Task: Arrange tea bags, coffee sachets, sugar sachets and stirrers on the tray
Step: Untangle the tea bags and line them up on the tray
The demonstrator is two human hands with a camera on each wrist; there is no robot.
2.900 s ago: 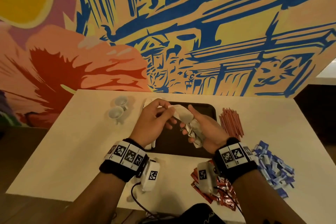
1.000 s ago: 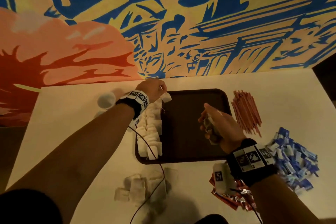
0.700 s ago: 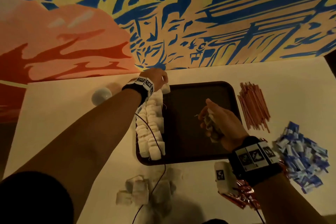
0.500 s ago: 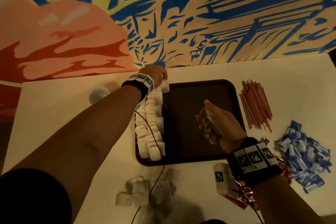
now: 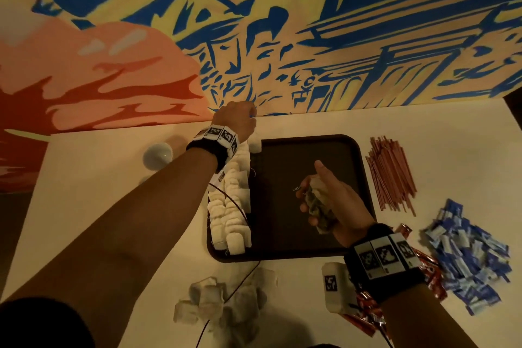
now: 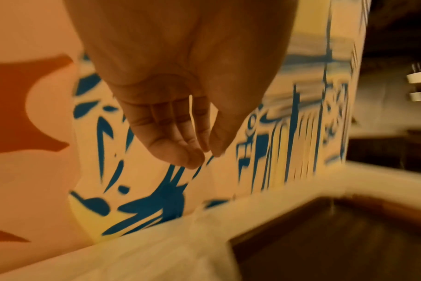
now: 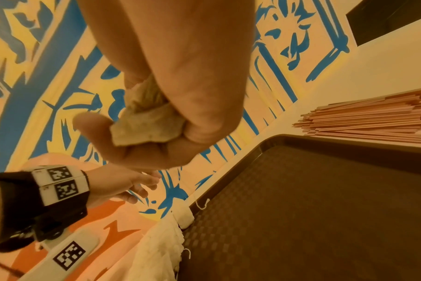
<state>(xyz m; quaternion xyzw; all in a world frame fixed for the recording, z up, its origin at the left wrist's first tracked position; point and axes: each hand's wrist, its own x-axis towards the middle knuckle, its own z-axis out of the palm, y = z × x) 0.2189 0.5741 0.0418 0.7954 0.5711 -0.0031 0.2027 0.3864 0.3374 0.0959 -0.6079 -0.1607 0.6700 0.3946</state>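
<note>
**Tea bags half laid, the rest of the tray bare**

Tea bags are the only item on the tray so far. Nearest the person, a loose heap of tea bags (image 5: 223, 302) lies on the table (image 5: 99, 206), short of the tray and below the left forearm. Under the right wrist the red coffee sachets (image 5: 367, 311) sit off the tray, and the blue sugar sachets (image 5: 469, 257) lie in a pile further out to that wrist's right.

Over the tray's middle, the right hand (image 5: 333, 200) has its grip clenched round a bunch of tea bags (image 7: 146, 117), thumb up; the wrist view shows the fingers curled about the crumpled paper. To its left, a row of tea bags (image 5: 231, 206) runs along the left edge of the tray (image 5: 296, 254), from the near rim to the far corner. The rest of the tray floor around the right hand is bare.

Just right of the tray, beyond the right hand, the stirrers (image 5: 391, 175) lie in a bundle on the table, not yet moved.

Farthest, the left hand (image 5: 237, 121) hovers at the tray's far left corner, above the last bag of the row. Its grip is released: the wrist view shows fingers hanging relaxed, holding nothing.

I judge one of four kinds partly placed; the held bunch, the heap, both sachet piles and the stirrers remain.
</note>
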